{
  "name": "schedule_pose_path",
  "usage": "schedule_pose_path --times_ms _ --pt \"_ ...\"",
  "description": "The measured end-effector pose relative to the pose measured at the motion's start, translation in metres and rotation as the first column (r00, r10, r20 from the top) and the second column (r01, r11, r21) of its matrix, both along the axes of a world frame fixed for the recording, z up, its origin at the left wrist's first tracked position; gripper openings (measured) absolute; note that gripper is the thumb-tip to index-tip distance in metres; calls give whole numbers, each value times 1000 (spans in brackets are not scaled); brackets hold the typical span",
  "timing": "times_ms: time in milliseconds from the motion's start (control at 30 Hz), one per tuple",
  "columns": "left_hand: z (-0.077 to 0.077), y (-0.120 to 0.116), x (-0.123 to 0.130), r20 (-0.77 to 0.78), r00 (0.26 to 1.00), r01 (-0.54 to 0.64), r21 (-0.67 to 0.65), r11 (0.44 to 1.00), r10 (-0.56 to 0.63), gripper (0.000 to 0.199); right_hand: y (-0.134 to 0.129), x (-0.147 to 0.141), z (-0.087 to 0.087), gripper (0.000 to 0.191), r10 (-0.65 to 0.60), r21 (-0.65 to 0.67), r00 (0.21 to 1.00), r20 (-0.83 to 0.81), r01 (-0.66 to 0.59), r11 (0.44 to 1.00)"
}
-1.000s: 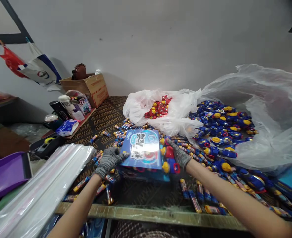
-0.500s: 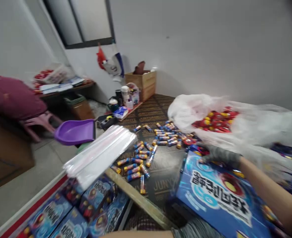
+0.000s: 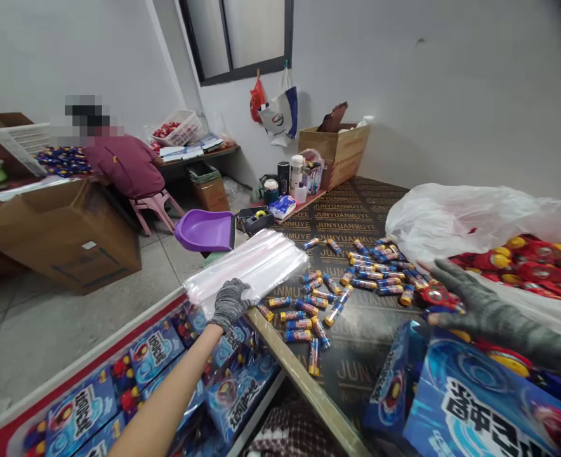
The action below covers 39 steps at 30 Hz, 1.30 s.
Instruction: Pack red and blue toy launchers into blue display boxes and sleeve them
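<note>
My left hand [image 3: 233, 303], in a grey knit glove with bare fingertips, is at the near edge of a stack of clear plastic bags [image 3: 256, 263]. Its fingers are curled in on that edge. On the right, my right hand [image 3: 471, 308], gloved alike, reaches over a blue printed box [image 3: 490, 406] with its fingers apart. The thumb is close to the box's top edge; whether it touches cannot be made out. The box stands tilted on the dark table, with red and blue toys [image 3: 504, 358] behind it.
Small blue-and-yellow tubes [image 3: 299, 324] lie scattered over the table [image 3: 342, 222]. A white bag of red toys [image 3: 428, 209] stands at right. Below left, a carton holds several packed blue boxes [image 3: 80, 406]. A wooden strip [image 3: 304, 387] edges the table. A co-worker [image 3: 128, 162] sits far left.
My left hand has moved from under the blue box to the plastic bags. My right hand has come off the box's top face and spread. The view has swung left.
</note>
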<state>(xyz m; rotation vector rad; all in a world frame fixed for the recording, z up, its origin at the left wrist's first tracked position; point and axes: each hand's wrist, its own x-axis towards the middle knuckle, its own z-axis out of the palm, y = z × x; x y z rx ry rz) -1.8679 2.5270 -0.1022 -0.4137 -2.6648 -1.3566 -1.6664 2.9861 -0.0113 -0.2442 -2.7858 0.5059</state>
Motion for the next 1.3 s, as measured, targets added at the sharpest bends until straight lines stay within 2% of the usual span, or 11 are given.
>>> schedule_pose_path --times_ms 100,233,367,467,567,667,733,800,933,1067,1300 --pt "-17 -9 -16 37 999 -15 2 1000 15 4 -62 -46 11 69 327 84 944 45 -330 940" --pt "-16 -14 -29 53 998 22 48 999 -24 9 -155 -115 9 50 503 149 841 197 -533 833" --pt "-6 -20 -36 43 998 43 95 995 -47 14 -224 -177 -12 55 499 338 822 276 -569 750" --pt "1 -19 -36 8 999 37 114 993 -38 16 -264 -206 -26 52 491 449 826 278 -563 694" --pt "6 -17 -30 -47 999 -13 129 992 19 16 -293 -221 -33 23 484 501 837 254 -542 674" --pt "5 -17 -20 -148 982 -104 72 992 114 32 -300 -231 -31 13 471 534 858 203 -500 681" --pt "1 -20 -14 -167 979 -134 -118 984 113 67 -295 -237 -23 16 448 546 882 144 -448 708" --pt "-3 -25 -9 -80 992 -116 -352 929 93 85 -286 -242 -7 21 410 545 908 80 -385 745" --pt "-7 -35 -8 64 991 -65 -535 842 117 79 -268 -244 41 28 356 526 934 -25 -290 799" --pt "-10 -41 -13 5 992 -97 -587 804 123 82 -250 -235 87 25 320 495 935 -153 -208 844" --pt "-24 -47 -32 -46 994 -105 -622 776 98 85 -220 -220 149 25 131 387 900 -417 46 921"
